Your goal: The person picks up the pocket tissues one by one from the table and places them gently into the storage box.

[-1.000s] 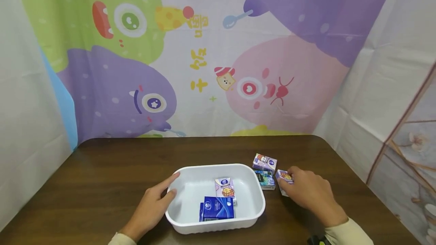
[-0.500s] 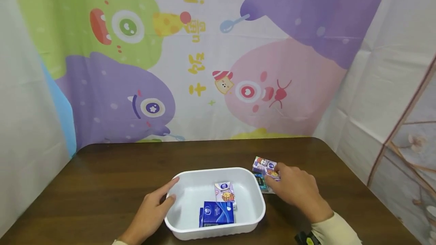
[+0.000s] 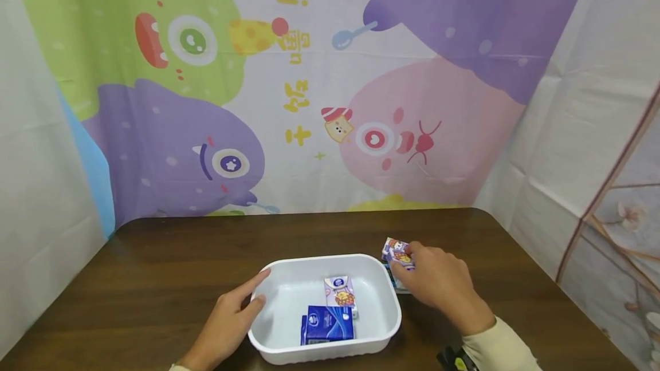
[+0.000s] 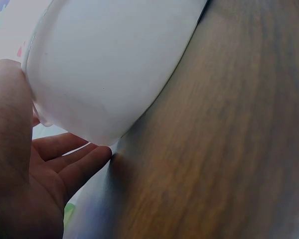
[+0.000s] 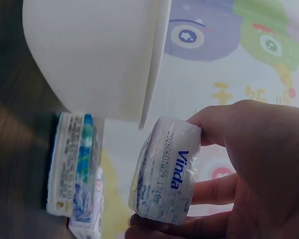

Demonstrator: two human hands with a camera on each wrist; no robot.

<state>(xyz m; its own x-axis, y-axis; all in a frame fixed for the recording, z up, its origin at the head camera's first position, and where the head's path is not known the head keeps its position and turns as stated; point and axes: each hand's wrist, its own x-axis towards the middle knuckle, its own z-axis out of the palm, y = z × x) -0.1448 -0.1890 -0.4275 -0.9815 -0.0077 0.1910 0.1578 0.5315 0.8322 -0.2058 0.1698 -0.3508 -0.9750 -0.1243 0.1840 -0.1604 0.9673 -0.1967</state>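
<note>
My right hand (image 3: 438, 276) pinches a purple cartoon-print tissue pack (image 3: 400, 259) between thumb and fingers, raised near the basin's right side. The right wrist view shows this tissue pack (image 5: 167, 172) with "Vinda" printed on its wrapped side. Under and behind it are a blue-green tissue pack (image 5: 70, 164) and another purple tissue pack (image 3: 394, 244), partly hidden. My left hand (image 3: 229, 319) holds the left rim of a white plastic basin (image 3: 325, 354); in the left wrist view its fingers (image 4: 84, 167) lie against the outer wall.
Inside the basin lie blue tissue packs (image 3: 330, 324) and a purple cartoon tissue pack (image 3: 339, 291). The basin stands on a dark wooden table (image 3: 170, 279). A cartoon-print curtain (image 3: 304, 176) hangs behind the table, with pale cloth at both sides.
My right hand has lifted the purple tissue pack from the table and carried it left, over the other packs toward the basin. The left hand stays at the rim.
</note>
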